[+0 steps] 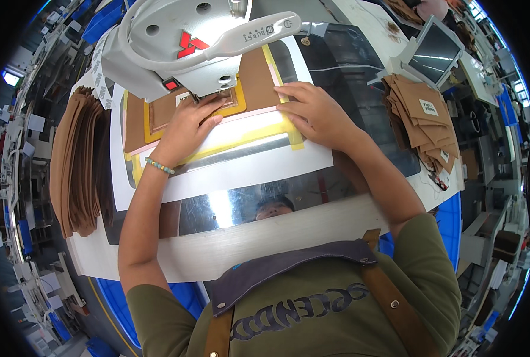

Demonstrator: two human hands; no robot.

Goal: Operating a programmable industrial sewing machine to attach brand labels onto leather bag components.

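Note:
A brown fabric panel [256, 74] lies under the head of a white sewing machine [158, 53], on a white sheet [241, 172]. Yellow and pink tape strips border the panel. On top of it rests a yellow-edged frame [239, 102] with a smaller brown piece inside. My left hand [189, 126] lies over the frame's near edge, fingers stretched toward the needle area and thumb apart; the machine head partly hides the fingertips. At the panel's right edge, my right hand [315, 113] rests with fingers spread, their tips touching the taped border.
A tall stack of folded brown pieces [77, 166] stands at the left. Brown labelled pieces [422, 116] are piled at the right, below a tilted screen [434, 50]. Shiny metal plate [259, 208] lies in front, and blue bins [449, 226] sit below the table's edge.

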